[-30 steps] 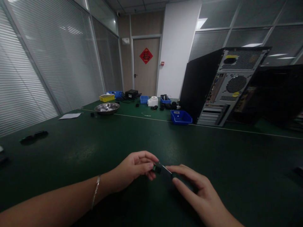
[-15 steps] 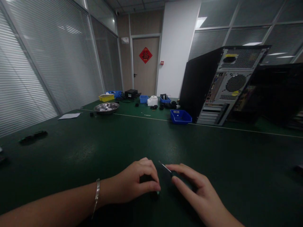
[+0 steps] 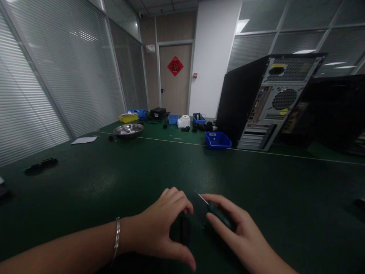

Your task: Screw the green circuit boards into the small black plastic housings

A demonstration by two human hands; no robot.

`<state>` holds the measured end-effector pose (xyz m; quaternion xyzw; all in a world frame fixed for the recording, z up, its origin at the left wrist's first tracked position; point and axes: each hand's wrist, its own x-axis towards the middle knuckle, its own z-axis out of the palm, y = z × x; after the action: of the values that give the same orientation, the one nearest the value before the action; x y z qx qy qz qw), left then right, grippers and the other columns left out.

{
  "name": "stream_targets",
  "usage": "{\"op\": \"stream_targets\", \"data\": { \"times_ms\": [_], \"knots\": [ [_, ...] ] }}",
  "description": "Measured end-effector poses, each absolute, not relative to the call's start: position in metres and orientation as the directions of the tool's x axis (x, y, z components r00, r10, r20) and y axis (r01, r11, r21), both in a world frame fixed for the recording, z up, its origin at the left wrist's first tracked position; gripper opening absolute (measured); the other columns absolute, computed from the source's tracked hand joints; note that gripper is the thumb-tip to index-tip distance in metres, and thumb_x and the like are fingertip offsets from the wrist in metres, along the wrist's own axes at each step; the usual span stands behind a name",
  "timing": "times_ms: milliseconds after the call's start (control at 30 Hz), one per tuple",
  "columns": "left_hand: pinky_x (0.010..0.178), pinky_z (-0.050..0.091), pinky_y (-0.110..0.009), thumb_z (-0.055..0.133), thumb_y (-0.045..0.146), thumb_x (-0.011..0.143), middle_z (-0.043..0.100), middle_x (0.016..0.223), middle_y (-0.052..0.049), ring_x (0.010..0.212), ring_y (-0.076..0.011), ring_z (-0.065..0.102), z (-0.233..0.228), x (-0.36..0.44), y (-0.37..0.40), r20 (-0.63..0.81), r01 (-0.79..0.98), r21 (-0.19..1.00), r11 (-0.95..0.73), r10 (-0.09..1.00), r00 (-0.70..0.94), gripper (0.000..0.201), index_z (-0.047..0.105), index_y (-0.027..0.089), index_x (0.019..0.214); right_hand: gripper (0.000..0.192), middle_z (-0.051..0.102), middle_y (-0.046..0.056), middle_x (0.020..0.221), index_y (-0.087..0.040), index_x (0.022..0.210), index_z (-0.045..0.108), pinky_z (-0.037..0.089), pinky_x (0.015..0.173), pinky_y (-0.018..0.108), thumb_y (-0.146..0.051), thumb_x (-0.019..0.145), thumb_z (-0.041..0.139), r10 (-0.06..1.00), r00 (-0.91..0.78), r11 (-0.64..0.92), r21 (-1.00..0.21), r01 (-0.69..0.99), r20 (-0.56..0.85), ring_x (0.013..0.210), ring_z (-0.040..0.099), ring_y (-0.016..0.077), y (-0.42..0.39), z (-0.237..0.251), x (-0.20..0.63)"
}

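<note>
My right hand (image 3: 242, 228) is wrapped round the dark handle of a small screwdriver (image 3: 221, 217); its thin metal shaft points up and left. Thumb and fingers of my left hand (image 3: 165, 224) are spread wide in a C shape. Within that gap a dark block-like part (image 3: 185, 230) rests on the green table; its kind is too dark to make out. A tiny greenish piece (image 3: 203, 226) lies between the hands, near the right thumb. The palm and undersides of the left fingers are hidden.
A blue bin (image 3: 218, 140) stands beside a computer tower (image 3: 270, 102) at the right. Farther back are a metal bowl (image 3: 128, 130), a yellow tray (image 3: 128, 118) and a white plastic part (image 3: 184, 121). A dark elongated part (image 3: 41, 165) and white paper (image 3: 84, 140) lie left.
My left thumb has swung down and away from the fingers, opening the hand and baring the dark part. The right hand has shifted slightly, showing more of the screwdriver's handle.
</note>
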<state>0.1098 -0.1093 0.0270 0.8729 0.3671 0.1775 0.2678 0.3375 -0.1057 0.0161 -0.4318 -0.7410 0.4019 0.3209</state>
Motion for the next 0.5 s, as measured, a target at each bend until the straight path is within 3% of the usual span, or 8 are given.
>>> {"op": "stream_targets", "data": {
  "times_ms": [200,367,500],
  "knots": [
    [0.088,0.037,-0.038,0.074,0.047,0.071,0.057,0.101,-0.006,0.092,-0.0235,0.048,0.023,0.109,-0.109,0.113,0.537,0.620,-0.573,0.742,0.661,0.044,0.059,0.022,0.104,0.012,0.068,0.004,0.091,-0.020,0.093,0.064,0.050,0.078,0.031,-0.017,0.086,0.055,0.857,-0.505,0.382,-0.783,0.491,0.101,0.087,0.065,0.0216,-0.103,0.017,0.339],
    [0.083,0.044,-0.032,0.075,0.038,0.074,0.055,0.107,-0.007,0.096,-0.0208,0.052,0.014,0.106,-0.102,0.170,0.417,0.770,-0.484,0.784,0.597,0.046,0.059,0.021,0.113,0.016,0.066,0.001,0.091,-0.023,0.091,0.065,0.047,0.071,0.028,-0.013,0.079,0.063,0.831,-0.551,0.442,-0.695,0.567,0.080,0.083,0.064,0.0201,-0.105,0.016,0.341],
    [0.083,0.045,-0.032,0.078,0.037,0.072,0.056,0.106,-0.006,0.093,-0.0188,0.054,0.005,0.103,-0.095,0.187,0.365,0.825,-0.431,0.818,0.544,0.048,0.061,0.022,0.115,0.011,0.066,0.001,0.090,-0.024,0.087,0.067,0.047,0.070,0.027,-0.015,0.080,0.065,0.823,-0.566,0.447,-0.674,0.587,0.053,0.081,0.064,0.0194,-0.105,0.014,0.340]
  ]
}}
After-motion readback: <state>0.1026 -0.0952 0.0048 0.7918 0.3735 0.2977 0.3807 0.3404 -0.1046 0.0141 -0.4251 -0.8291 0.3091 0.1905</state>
